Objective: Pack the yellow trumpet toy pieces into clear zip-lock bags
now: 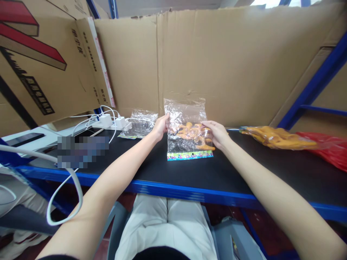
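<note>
A clear plastic bag [187, 108] with a colourful printed strip along its lower edge is held up in front of me over the black tabletop. Orange toy figures [189, 130] show through its lower half; their exact shape is hard to make out through the shiny film. My left hand [162, 127] pinches the bag's left edge. On the opposite side my right hand [217, 133] grips the right edge, close beside the orange pieces. Behind my left hand, another clear plastic bag [142, 124] lies flat, also with a printed strip.
A bagged orange item [276, 137] and a red plastic bag [332, 148] lie at the right. White chargers sit in a power strip [111, 124] at the left, with loose cables around. A cardboard wall [217, 65] stands behind; a blue rail [173, 189] edges the table.
</note>
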{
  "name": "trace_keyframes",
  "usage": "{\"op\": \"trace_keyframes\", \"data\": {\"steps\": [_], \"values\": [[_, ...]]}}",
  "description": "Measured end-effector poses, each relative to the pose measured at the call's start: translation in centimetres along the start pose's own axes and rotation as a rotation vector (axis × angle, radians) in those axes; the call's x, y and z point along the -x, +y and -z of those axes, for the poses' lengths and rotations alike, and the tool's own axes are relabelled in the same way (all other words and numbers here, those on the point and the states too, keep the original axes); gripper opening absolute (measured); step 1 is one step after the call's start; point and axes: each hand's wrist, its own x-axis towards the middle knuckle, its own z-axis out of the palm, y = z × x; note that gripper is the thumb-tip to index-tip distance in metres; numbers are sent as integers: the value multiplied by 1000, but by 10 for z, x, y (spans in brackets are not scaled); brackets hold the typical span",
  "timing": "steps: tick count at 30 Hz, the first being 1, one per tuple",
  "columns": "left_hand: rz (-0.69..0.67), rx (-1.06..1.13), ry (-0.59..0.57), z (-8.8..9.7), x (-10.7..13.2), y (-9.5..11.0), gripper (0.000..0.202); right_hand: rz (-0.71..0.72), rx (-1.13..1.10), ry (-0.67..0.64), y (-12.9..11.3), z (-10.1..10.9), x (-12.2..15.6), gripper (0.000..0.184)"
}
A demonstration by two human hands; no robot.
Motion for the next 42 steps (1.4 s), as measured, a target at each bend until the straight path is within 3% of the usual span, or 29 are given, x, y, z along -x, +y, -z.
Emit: {"op": "trace_keyframes", "data": {"steps": [5, 9, 16, 21, 27, 42], "values": [[-157, -91, 132, 2, -1, 1, 20, -85, -10, -49, 4, -4, 1, 9], [-218, -220, 131, 1, 1, -3, 21, -53, -82, -82, 11, -5, -1, 14], [-324, -403, 88, -2, 1, -18, 21, 136, -18, 130, 19, -4, -8, 22], [-301, -419, 79, -6, 3, -18, 24, 251, 82, 257, 21, -2, -10, 22], [-198, -454, -24, -10, 10, -16, 34, 292, 124, 374, 22, 3, -12, 24], [-304, -552, 120, -5, 2, -18, 32, 340, 126, 346, 22, 3, -14, 36]]}}
